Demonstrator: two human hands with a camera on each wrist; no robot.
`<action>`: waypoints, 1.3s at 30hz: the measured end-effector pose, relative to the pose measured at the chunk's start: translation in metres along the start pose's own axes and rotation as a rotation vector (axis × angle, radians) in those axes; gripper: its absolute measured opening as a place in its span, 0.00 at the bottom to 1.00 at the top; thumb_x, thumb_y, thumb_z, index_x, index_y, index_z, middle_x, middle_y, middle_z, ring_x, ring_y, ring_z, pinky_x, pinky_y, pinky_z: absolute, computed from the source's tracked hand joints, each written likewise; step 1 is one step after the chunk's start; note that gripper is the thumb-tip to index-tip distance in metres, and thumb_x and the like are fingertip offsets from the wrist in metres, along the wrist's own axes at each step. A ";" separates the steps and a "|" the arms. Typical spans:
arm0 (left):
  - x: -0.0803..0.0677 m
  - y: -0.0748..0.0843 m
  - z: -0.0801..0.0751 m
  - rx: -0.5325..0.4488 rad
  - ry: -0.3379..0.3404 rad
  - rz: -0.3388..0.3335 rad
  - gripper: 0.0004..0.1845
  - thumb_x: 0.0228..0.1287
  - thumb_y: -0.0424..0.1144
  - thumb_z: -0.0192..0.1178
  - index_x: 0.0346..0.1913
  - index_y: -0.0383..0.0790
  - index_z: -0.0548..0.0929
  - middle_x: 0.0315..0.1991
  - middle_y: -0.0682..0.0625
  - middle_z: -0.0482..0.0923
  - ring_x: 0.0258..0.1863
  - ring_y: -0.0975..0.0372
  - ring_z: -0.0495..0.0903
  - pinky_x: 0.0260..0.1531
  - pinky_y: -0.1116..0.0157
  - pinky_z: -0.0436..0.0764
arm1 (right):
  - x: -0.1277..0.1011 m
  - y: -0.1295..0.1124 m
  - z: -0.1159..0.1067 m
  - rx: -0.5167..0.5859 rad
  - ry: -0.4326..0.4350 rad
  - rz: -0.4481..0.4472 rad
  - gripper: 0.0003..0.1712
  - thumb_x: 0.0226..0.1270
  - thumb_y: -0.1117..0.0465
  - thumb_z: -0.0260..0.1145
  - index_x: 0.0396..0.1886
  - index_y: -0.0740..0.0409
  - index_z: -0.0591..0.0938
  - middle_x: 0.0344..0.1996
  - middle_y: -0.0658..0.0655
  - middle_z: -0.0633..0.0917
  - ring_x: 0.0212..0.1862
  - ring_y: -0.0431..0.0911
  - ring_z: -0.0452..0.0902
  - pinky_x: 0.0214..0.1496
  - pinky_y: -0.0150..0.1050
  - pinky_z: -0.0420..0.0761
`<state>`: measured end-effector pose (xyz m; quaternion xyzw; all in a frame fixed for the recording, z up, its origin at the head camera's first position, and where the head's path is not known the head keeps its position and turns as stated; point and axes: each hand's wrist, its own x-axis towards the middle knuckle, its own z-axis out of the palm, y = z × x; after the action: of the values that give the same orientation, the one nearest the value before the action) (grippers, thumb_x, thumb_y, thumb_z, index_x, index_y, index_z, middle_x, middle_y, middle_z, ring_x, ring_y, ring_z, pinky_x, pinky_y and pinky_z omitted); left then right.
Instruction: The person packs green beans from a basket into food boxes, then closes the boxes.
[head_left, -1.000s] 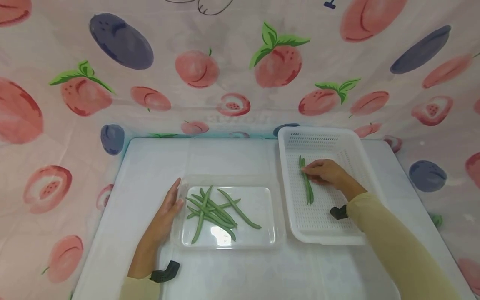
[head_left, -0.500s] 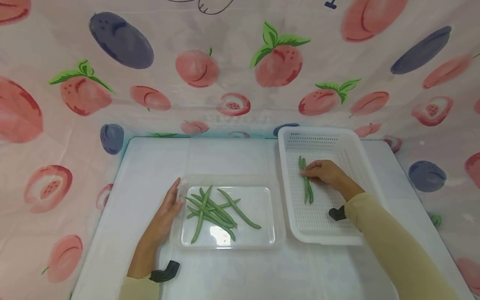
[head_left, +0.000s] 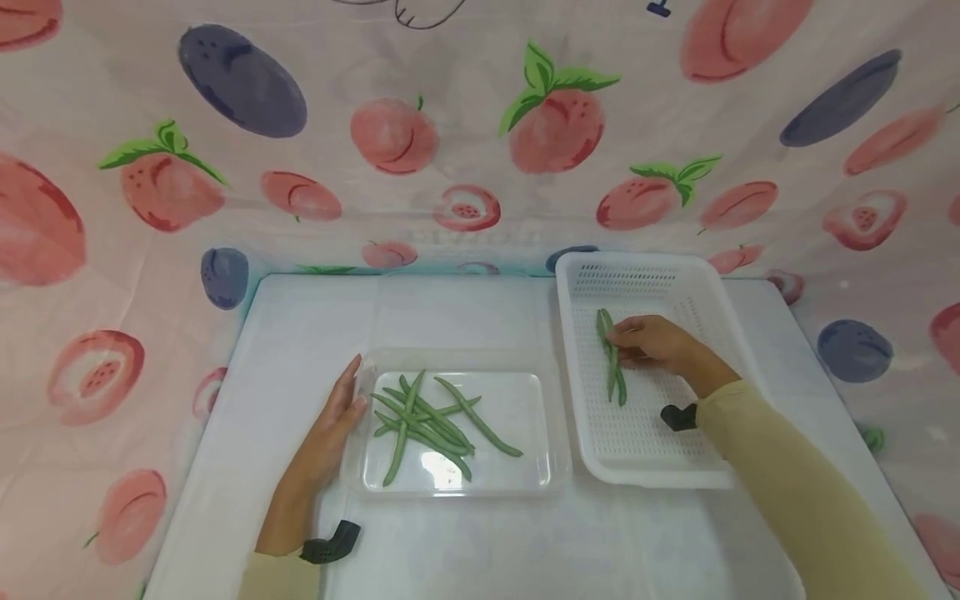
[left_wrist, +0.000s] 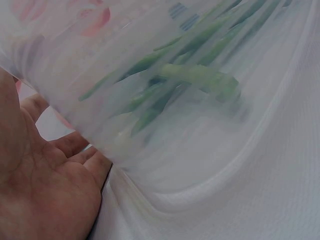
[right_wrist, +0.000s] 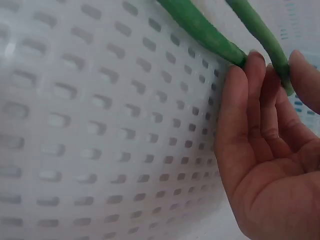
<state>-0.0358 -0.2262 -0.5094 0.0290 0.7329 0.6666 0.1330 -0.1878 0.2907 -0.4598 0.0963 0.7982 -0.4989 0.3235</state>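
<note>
My right hand (head_left: 651,340) is inside a white perforated basket (head_left: 637,477). Thumb and fingertips pinch one green bean (right_wrist: 262,37), which slants across a second green bean (right_wrist: 200,27) in the basket, right at the fingers' backs. My left hand (head_left: 330,429) lies along the left side of a clear plastic container (head_left: 510,487), fingers fairly straight against its outer wall and thumb near the rim. Inside that container is a loose, crisscrossed pile of green beans (head_left: 408,425), with one green bean (head_left: 480,418) lying apart on its right. Through the cloudy wall, the left wrist view shows the beans blurred.
Container and basket stand side by side on a white-covered table (head_left: 480,550), close to each other. A fruit-print cloth (head_left: 465,100) rises behind and at both sides. Black wrist devices (head_left: 330,543) sit at both sleeves.
In the basket, the pinched bean has tilted and shifted slightly upward, crossing the other one; the pair lay nearly parallel before. The left hand and the container have stayed put.
</note>
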 end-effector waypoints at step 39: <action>0.002 -0.002 -0.001 0.023 0.006 0.004 0.34 0.82 0.47 0.44 0.82 0.68 0.44 0.85 0.52 0.32 0.83 0.46 0.29 0.70 0.26 0.42 | -0.066 -0.061 0.035 0.136 -0.200 -0.243 0.18 0.80 0.57 0.59 0.59 0.62 0.70 0.42 0.51 0.86 0.43 0.46 0.86 0.44 0.41 0.88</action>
<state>-0.0375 -0.2268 -0.5118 0.0298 0.7407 0.6586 0.1292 -0.1513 0.2425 -0.3846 -0.0296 0.7322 -0.5943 0.3315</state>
